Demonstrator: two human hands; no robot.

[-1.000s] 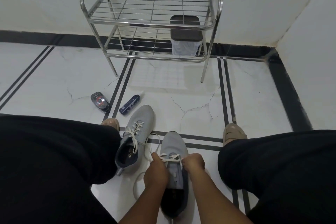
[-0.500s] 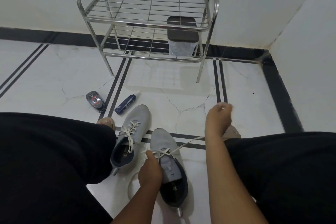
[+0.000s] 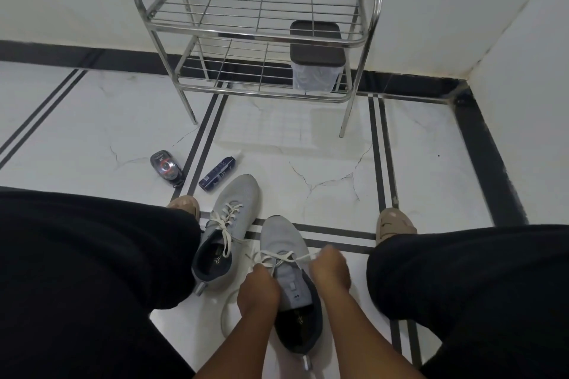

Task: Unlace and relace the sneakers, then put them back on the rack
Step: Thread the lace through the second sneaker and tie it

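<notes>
On the floor (image 3: 92,138), far left of the working area, a small dark tin (image 3: 165,167) and a blue tube (image 3: 217,173) lay just beyond the toes of the laced sneaker (image 3: 229,224), which sat with its white lace criss-crossed and looked finished — or not yet started, the view could not settle which. Beside it to the right stood the second sneaker (image 3: 286,255), toe pointing toward the rack (image 3: 258,34), with only its lowest eyelets threaded.

The left hand (image 3: 258,291) gripped one end of the white lace (image 3: 278,256) at the sneaker's tongue, its fingers curled round it, much as half a second earlier. The change was on the right: the right hand (image 3: 331,269), which half a second before had been stretched far out to the side drawing the lace taut, had come back in close to the shoe, fingers closed on the other lace end. That pull had apparently seated a crossing — so the next eyelet pair seemed due.

Judged from this, relacing of the second sneaker was at an early stage. The rack held only a lidded container (image 3: 315,61) on its lower shelf.
</notes>
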